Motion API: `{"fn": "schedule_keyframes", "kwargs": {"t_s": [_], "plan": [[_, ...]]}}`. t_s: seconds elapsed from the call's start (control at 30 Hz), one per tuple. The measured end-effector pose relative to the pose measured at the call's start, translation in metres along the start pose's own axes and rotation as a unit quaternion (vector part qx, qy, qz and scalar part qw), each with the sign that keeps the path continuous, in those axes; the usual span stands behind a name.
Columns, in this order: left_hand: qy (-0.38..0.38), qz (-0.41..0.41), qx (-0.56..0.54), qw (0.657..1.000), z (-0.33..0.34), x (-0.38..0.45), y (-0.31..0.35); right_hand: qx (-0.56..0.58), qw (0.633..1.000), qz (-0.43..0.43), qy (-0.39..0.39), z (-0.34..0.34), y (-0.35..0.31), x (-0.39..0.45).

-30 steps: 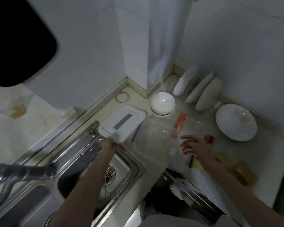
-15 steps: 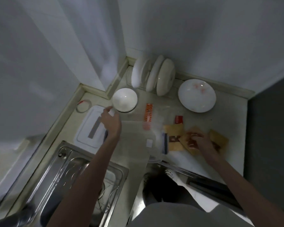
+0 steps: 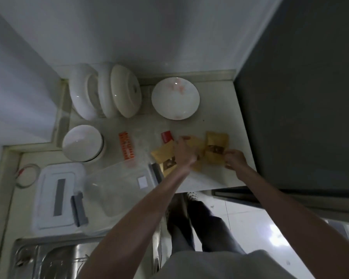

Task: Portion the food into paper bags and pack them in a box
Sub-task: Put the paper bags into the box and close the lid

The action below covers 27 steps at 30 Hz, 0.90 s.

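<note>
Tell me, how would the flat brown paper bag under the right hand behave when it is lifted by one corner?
The flat brown paper bag looks thin and empty, so it is probably light and would likely bend or droop. The right hand touches its edge, and on the smooth pale countertop it might slide if pushed.

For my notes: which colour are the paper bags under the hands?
Yellow-brown paper bags with a dark printed patch, seen from the head view.

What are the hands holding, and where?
The right hand pinches a brown paper bag by its near edge. The left hand rests on other bags.
</note>
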<state>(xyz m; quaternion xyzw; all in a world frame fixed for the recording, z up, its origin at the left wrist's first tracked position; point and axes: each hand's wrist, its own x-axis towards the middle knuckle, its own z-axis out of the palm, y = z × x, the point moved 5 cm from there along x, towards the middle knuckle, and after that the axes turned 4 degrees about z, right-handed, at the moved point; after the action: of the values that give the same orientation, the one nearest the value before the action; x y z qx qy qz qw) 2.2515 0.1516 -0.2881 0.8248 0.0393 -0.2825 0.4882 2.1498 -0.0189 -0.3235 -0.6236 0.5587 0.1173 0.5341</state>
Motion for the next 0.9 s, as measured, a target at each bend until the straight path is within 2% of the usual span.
{"fn": "schedule_keyframes", "kwargs": {"t_s": [0.17,0.27,0.37,0.47,0.6,0.7,0.8,0.9], "plan": [[-0.029,-0.035,0.042,0.998,0.005,0.015,-0.015,-0.041,0.998,-0.001,0.056,-0.007,-0.001,0.023],[-0.050,-0.051,0.093,0.993,0.013,0.019,-0.027,-0.064,0.997,0.008,0.051,-0.003,0.001,0.040],[-0.089,-0.095,0.077,0.988,0.026,0.019,-0.035,-0.108,0.992,0.023,0.060,0.005,0.004,0.053],[-0.087,-0.119,0.075,0.986,0.033,0.019,-0.039,-0.167,0.982,0.013,0.092,0.016,0.005,0.062],[-0.042,-0.105,0.082,0.990,0.036,0.028,-0.037,-0.165,0.983,-0.011,0.075,0.019,0.006,0.068],[-0.049,-0.098,0.100,0.989,0.041,0.033,-0.036,-0.152,0.984,-0.040,0.082,0.012,0.010,0.062],[-0.059,-0.058,0.074,0.994,0.046,0.031,-0.034,-0.108,0.989,-0.028,0.094,0.006,0.020,0.053],[-0.080,-0.019,0.093,0.992,0.051,0.024,-0.027,-0.064,0.995,-0.036,0.068,0.001,0.030,0.042]]}}
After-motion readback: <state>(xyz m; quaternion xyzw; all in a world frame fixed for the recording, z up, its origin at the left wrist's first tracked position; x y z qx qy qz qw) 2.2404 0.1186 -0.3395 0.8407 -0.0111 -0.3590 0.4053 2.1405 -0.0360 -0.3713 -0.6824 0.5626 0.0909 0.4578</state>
